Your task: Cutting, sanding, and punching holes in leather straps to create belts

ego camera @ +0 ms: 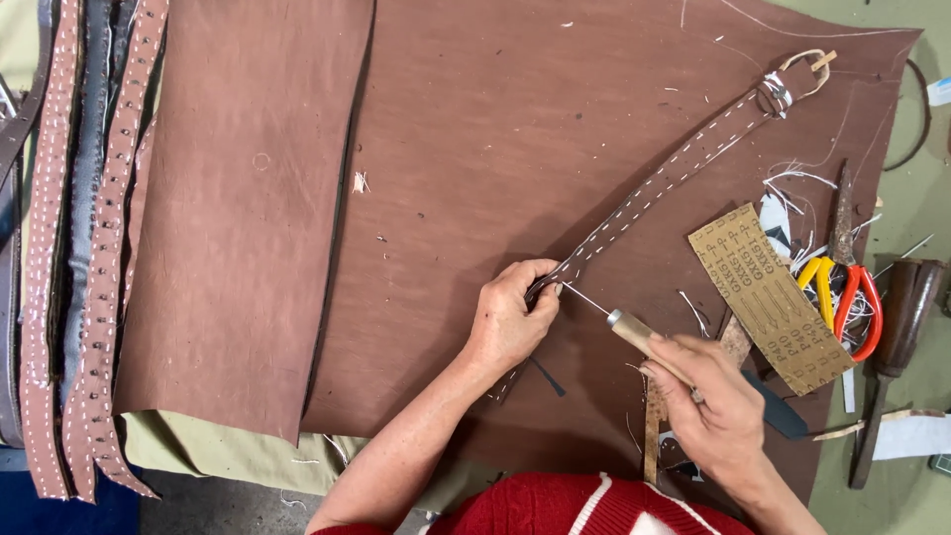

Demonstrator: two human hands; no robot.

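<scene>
Brown leather sheet [555,139] under left hand [510,317] pinching strap [654,188] (right hand [718,411] gripping awl [634,332]).

A large brown leather sheet [555,149] covers most of the surface, and a second, narrower leather panel [238,218] lies over its left part. At the far left edge a bundle of stitched and punched leather straps [94,248] runs from far to near. On the right lies a tan sheet of sandpaper [768,297], and just beside it scissors with yellow and red handles [842,292] among loose white thread scraps [792,198]. Further right rests a dark, wooden-handled tool [892,337]. The olive-green surface [916,159] shows at the right edge.
</scene>
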